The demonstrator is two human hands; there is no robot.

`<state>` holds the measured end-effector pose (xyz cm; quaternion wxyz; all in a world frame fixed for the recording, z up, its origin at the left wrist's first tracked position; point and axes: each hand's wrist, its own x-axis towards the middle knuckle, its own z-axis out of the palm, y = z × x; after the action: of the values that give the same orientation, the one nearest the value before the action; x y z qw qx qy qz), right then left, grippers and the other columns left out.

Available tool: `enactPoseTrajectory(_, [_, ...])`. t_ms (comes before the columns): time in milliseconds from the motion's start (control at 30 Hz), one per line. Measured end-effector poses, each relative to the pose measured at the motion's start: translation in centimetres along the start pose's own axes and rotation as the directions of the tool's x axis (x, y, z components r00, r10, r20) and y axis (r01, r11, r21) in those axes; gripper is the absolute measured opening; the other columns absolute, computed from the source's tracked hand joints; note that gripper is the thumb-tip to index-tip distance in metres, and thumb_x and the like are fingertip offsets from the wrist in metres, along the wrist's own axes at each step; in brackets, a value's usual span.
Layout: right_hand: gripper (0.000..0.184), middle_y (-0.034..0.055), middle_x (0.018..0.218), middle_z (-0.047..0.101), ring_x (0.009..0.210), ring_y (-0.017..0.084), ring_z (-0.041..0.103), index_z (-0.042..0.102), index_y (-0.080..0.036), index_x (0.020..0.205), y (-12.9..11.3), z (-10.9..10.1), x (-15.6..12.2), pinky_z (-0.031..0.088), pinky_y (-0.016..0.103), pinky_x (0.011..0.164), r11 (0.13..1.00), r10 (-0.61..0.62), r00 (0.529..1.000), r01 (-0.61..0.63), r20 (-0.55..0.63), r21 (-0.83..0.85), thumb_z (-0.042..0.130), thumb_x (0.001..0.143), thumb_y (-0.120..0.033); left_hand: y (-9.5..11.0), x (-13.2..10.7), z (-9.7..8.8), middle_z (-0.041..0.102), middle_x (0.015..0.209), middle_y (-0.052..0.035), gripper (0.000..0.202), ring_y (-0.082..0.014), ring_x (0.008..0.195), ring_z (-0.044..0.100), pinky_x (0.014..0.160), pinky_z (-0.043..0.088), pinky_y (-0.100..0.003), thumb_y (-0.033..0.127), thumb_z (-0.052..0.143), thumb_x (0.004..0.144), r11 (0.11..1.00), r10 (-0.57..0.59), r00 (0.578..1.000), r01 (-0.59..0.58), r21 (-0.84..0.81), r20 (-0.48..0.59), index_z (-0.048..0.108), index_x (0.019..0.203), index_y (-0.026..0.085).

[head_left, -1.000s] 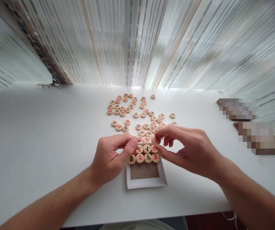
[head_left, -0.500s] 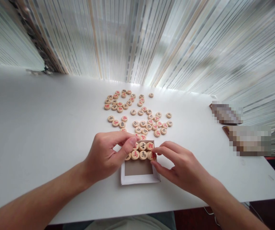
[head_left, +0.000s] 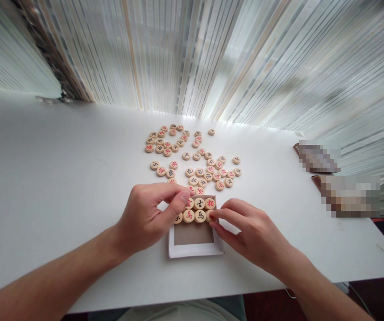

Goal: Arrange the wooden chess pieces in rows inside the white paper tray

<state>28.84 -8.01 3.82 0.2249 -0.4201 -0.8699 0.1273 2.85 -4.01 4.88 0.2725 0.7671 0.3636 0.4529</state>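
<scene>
A small white cardboard box [head_left: 196, 250] lies in front of me with two rows of round wooden xiangqi pieces in its far part. My right hand [head_left: 245, 227] pinches a piece with a red character [head_left: 209, 216] at the right end of the nearer row, between thumb and fingers. Beside it in that row lie a black-marked piece [head_left: 200, 216] and a red-marked piece [head_left: 188, 216]. My left hand [head_left: 153, 214] is closed over the box's left side, thumb and index fingertips close together near the far corner. What it grips, if anything, is hidden.
Many loose xiangqi pieces [head_left: 211, 169] are scattered on the white table [head_left: 78, 178] beyond the box. Two partly blurred-out objects [head_left: 315, 156] are at the right. A striped string curtain [head_left: 158, 58] hangs along the back. The table's front edge runs near my body.
My right hand has shifted slightly left with its fingers on the red-marked piece, now sitting closer to its neighbour in the nearer row. The left hand stays in place.
</scene>
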Motion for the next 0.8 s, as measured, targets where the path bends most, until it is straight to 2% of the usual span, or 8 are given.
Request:
enactPoseTrajectory(167, [0.011,0.0081,0.091,0.071,0.078,0.021,0.068,0.074,-0.019,0.106,-0.1,-0.1,-0.2,0.056,0.032,0.069,1.000,0.004,1.000,-0.004,0.013,-0.010,0.063,0.104,-0.017,0.1,0.0,0.0,0.079,0.071,0.0001,0.026,-0.0128,0.061,0.072,0.060,0.054,-0.023,0.021,0.061,0.103,1.000,-0.011,1.000,0.011,0.003,0.000,0.081,0.086,0.016])
enactPoseTrajectory(300, [0.011,0.0078,0.091,0.072,0.077,0.020,0.069,0.075,-0.019,0.109,-0.4,-1.6,0.3,0.056,0.031,0.068,1.000,-0.011,1.000,0.011,-0.012,-0.010,0.065,0.104,-0.020,0.1,0.1,0.0,0.079,0.071,0.0001,0.027,-0.0135,0.060,0.072,0.059,0.054,-0.024,0.023,0.061,0.103,0.999,-0.031,1.000,0.031,0.006,0.002,0.081,0.086,0.017])
enactPoseTrajectory(400, [0.009,0.0076,0.089,0.073,0.071,0.017,0.066,0.076,-0.017,0.106,-0.3,-3.5,2.4,0.054,0.029,0.065,0.999,-0.041,0.997,0.040,-0.061,-0.018,0.069,0.102,-0.022,-0.3,0.2,-0.3,0.080,0.072,0.0004,0.026,-0.0145,0.064,0.074,0.062,0.056,-0.024,0.025,0.061,0.103,0.998,-0.056,0.998,0.056,0.017,-0.026,0.082,0.088,0.018])
enactPoseTrajectory(500, [0.009,0.0025,0.076,0.071,0.059,0.013,0.058,0.078,-0.017,0.094,0.5,-4.7,5.5,0.048,0.028,0.059,0.999,-0.044,0.985,0.048,-0.169,0.018,0.073,0.098,-0.023,-1.0,0.5,-0.9,0.084,0.081,-0.0014,0.026,-0.0172,0.076,0.079,0.073,0.059,-0.026,0.028,0.062,0.103,0.993,-0.091,0.992,0.097,0.060,-0.089,0.082,0.090,0.018])
enactPoseTrajectory(600, [0.013,0.0012,0.071,0.071,0.055,0.012,0.053,0.080,-0.018,0.093,2.0,-3.7,8.1,0.044,0.028,0.054,0.978,0.095,0.953,-0.036,-0.288,0.206,0.073,0.097,-0.028,-1.8,1.1,-1.7,0.085,0.088,-0.0031,0.027,-0.0195,0.083,0.079,0.080,0.060,-0.029,0.033,0.063,0.103,0.980,-0.145,0.976,0.165,0.115,-0.163,0.082,0.091,0.018])
enactPoseTrajectory(667, [0.019,0.0024,0.069,0.072,0.057,0.014,0.058,0.080,-0.016,0.094,3.0,-2.2,8.8,0.046,0.028,0.054,0.935,0.210,0.918,-0.087,-0.337,0.345,0.071,0.098,-0.032,-2.3,1.4,-2.2,0.084,0.085,-0.0026,0.028,-0.0196,0.081,0.078,0.080,0.059,-0.030,0.033,0.062,0.102,0.968,-0.170,0.966,0.200,0.149,-0.196,0.081,0.088,0.018])
enactPoseTrajectory(733, [0.020,0.0025,0.068,0.072,0.057,0.014,0.059,0.080,-0.017,0.093,3.9,-0.5,8.6,0.046,0.028,0.054,0.923,0.258,0.890,-0.113,-0.376,0.367,0.070,0.098,-0.033,-2.7,1.7,-2.5,0.080,0.078,-0.0011,0.029,-0.0186,0.075,0.075,0.076,0.056,-0.029,0.032,0.062,0.100,0.959,-0.176,0.961,0.216,0.183,-0.211,0.077,0.079,0.019])
enactPoseTrajectory(800, [0.018,0.0034,0.071,0.074,0.057,0.014,0.060,0.080,-0.018,0.092,4.7,0.6,7.9,0.047,0.028,0.055,0.950,0.227,0.885,-0.109,-0.406,0.293,0.070,0.096,-0.032,-3.1,1.8,-2.6,0.074,0.068,0.0008,0.032,-0.0168,0.066,0.068,0.069,0.053,-0.028,0.031,0.061,0.098,0.952,-0.166,0.962,0.213,0.221,-0.215,0.070,0.069,0.020])
